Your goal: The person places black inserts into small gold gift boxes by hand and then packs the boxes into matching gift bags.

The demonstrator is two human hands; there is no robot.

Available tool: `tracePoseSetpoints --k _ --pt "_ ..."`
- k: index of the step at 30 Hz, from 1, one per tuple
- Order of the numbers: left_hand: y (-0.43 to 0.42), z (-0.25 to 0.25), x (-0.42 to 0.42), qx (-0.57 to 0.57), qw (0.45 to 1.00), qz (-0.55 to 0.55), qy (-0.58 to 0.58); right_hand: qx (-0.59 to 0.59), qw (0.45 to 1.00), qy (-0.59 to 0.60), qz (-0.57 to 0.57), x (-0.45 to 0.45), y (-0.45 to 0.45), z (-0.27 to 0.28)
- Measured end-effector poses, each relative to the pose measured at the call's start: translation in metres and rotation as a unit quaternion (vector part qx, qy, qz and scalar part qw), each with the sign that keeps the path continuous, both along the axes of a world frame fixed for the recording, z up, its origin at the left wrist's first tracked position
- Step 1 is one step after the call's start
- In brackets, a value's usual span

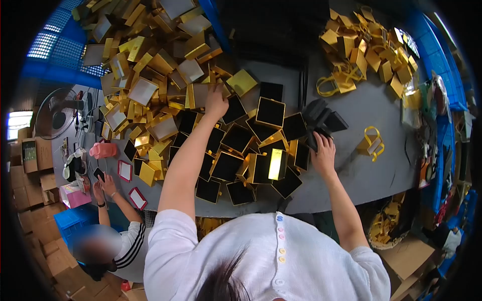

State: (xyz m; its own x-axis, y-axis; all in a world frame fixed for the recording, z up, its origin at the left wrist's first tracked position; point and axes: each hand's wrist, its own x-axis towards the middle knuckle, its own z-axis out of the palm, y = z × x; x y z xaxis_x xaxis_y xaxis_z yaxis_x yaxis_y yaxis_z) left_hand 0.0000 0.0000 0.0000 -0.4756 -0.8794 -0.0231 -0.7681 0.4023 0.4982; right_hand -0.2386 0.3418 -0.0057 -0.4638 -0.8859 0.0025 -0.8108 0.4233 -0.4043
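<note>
Boxes lined black (237, 139) look done between left hand (216, 104) and right hand (324, 153); gold heap (143, 92) beyond left fingers remains. Right fingers touch black inserts (317, 115); grips unclear.

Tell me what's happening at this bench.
A person is handling small gold boxes. Their left hand is at the edge of a large gold-box heap; their right hand is at a stack of black pieces. Between the arms sit boxes with black tops or insides; which, I can't tell.
</note>
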Motion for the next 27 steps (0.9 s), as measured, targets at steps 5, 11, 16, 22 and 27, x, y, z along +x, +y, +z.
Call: tracePoseSetpoints --k 5,11,16,22,27 --pt "0.003 0.02 -0.058 -0.006 0.994 -0.049 -0.099 -0.071 0.996 -0.05 -0.029 0.015 -0.002 0.038" --pt "-0.004 -0.009 -0.108 0.024 0.978 0.001 -0.208 -0.159 0.951 -0.241 -0.109 0.032 -0.025 0.081" --pt "0.025 0.035 -0.063 0.026 0.958 0.014 0.286 -0.276 0.9 -0.302 -0.152 0.002 -0.044 0.079" --pt "0.128 0.107 -0.001 0.331 0.839 -0.164 0.4 -0.256 0.803 -0.536 -0.06 0.058 -0.117 0.133" --pt "0.156 0.118 0.009 0.422 0.771 -0.107 0.464 -0.204 0.936 -0.245 0.147 0.069 -0.139 0.128"
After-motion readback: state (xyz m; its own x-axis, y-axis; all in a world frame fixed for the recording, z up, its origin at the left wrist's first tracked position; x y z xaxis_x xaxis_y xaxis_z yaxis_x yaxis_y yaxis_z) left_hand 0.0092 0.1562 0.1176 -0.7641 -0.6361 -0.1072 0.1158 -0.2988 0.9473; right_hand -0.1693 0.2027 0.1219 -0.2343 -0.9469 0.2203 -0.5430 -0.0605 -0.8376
